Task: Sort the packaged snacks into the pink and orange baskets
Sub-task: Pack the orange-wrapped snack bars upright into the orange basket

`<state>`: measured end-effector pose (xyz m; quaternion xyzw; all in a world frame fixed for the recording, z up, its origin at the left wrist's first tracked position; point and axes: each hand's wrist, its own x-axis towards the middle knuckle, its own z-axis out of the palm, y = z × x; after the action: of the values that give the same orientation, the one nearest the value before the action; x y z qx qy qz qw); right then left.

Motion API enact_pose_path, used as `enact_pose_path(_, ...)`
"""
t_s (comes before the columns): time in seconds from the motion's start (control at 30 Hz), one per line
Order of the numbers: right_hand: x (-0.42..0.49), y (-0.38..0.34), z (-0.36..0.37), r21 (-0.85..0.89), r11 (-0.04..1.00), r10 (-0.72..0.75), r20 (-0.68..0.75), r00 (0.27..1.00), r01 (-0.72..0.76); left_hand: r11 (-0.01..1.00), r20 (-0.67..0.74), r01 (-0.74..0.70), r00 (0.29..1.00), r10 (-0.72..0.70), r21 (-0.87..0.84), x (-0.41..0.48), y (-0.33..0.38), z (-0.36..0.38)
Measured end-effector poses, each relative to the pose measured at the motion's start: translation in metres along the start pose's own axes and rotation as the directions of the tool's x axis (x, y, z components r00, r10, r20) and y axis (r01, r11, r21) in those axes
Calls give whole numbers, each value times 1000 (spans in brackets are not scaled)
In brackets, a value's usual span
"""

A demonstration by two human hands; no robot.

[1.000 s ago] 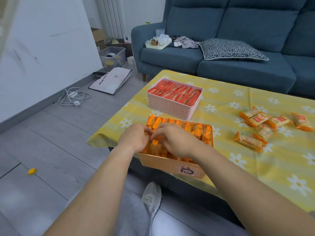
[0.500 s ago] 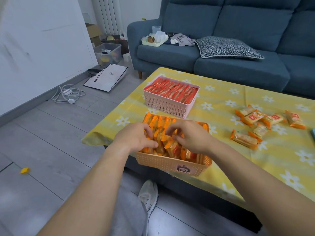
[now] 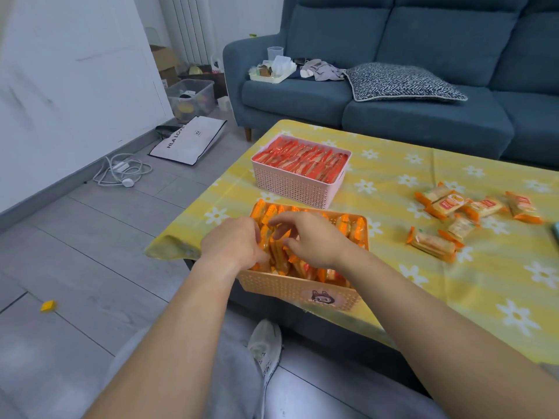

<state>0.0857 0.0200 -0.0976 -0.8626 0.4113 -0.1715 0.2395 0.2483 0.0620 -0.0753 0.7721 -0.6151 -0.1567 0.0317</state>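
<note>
Yellow cloth with white daisies covers the low table (image 3: 393, 276) that fills the right half of the frame, with a blue sofa (image 3: 423, 95) across the top and grey floor tiles at the left. At lower centre, on the table's near corner, sits the orange basket (image 3: 290, 287), packed with orange-wrapped snacks (image 3: 351, 228) standing on edge; both hands are inside it. Just above it in the frame stands the pink basket (image 3: 298, 186), full of red-wrapped snacks (image 3: 302, 160) and apart from either hand. At the right of the frame, well apart from the baskets, a loose cluster of orange-edged packets (image 3: 453, 219) lies on the cloth. On the floor at the left lie a white bag (image 3: 187, 142) and a coiled cable (image 3: 121, 170); a grey shoe (image 3: 266, 349) shows below the table edge. The left hand (image 3: 233, 246) is curled, its fingers tucked down among the packets at the basket's left side, though whether it grips one cannot be told. The right hand (image 3: 311, 240) is loosely spread, fingertips resting on the tops of the packets in the middle, clasping nothing that shows.
</note>
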Motion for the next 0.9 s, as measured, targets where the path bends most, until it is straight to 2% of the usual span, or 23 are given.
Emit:
enact_pose_path(0.17, 3, 2, -3, 77, 997, 23, -68, 997, -18, 999, 19, -20, 1000, 20, -35, 1, 1, 1)
enact_pose_path(0.27, 4, 7, -8, 89, 996, 24, -78, 997, -17, 992, -11, -87, 996, 86, -88, 4, -6, 1)
enact_pose_path(0.37, 2, 11, -17, 69, 998, 15, -47, 999, -11, 975, -78, -209, 976, 204, -71, 3, -9, -1)
enact_pose_path(0.47, -4, 14, -31, 6, 1000, 0, 36, 999, -1, 967, -124, -251, 962, 243, -53, 4, -8, -5)
enact_pose_path(0.57, -13, 20, -37, -39, 999, 14, 81, 997, -11, 964, -78, -261, 963, 256, -49, 8, -10, -2)
enact_pose_path(0.77, -27, 34, -37, -110, 993, 56, 68, 996, -49, 977, 26, -209, 977, 210, -32, 10, -13, 4)
enact_pose_path(0.9, -35, 41, -39, -278, 959, 94, 102, 990, -62, 996, -64, -68, 996, 64, -60, 7, -7, 4)
